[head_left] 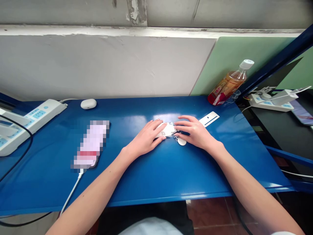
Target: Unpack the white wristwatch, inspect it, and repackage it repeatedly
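On the blue table lies a small white packet or card (pixel 168 129) with grey print. My left hand (pixel 149 136) rests over its left end, fingers spread and lying fairly flat. At the right end, my right hand (pixel 192 130) is bent over the packet with its fingers apart, their tips at a small dark part. Just below those fingertips, a round white tag (pixel 181 141) lies on the table beside a small chain-like piece. A white card with a dark slot (pixel 209 119) lies behind my right hand, partly covered by it.
A phone (pixel 90 143) with a white cable lies left on the blue table (pixel 156 176), near a white earbud case (pixel 88 104). Power strips stand at far left (pixel 36 116) and far right (pixel 271 101). A drink bottle (pixel 228 85) leans at the back right.
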The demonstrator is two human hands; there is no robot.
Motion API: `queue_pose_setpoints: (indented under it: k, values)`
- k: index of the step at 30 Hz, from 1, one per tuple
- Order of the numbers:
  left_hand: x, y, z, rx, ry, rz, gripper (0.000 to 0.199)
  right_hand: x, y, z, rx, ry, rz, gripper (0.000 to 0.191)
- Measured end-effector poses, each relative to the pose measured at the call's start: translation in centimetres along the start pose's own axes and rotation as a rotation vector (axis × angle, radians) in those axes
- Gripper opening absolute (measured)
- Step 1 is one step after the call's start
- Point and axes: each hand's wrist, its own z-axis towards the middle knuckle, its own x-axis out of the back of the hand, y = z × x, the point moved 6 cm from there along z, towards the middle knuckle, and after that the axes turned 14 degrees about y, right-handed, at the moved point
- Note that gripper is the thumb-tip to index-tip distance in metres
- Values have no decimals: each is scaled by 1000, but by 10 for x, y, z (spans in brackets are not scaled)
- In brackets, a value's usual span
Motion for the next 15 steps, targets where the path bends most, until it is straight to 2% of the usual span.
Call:
queue_pose_setpoints:
  k: [9,15]
  values:
    - [-2,4,0,-5,6,9,48,-10,3,-2,-126,57,31,13]
    - [-6,5,1,41,-28,35,50,-1,4,0,-146,26,-30,14]
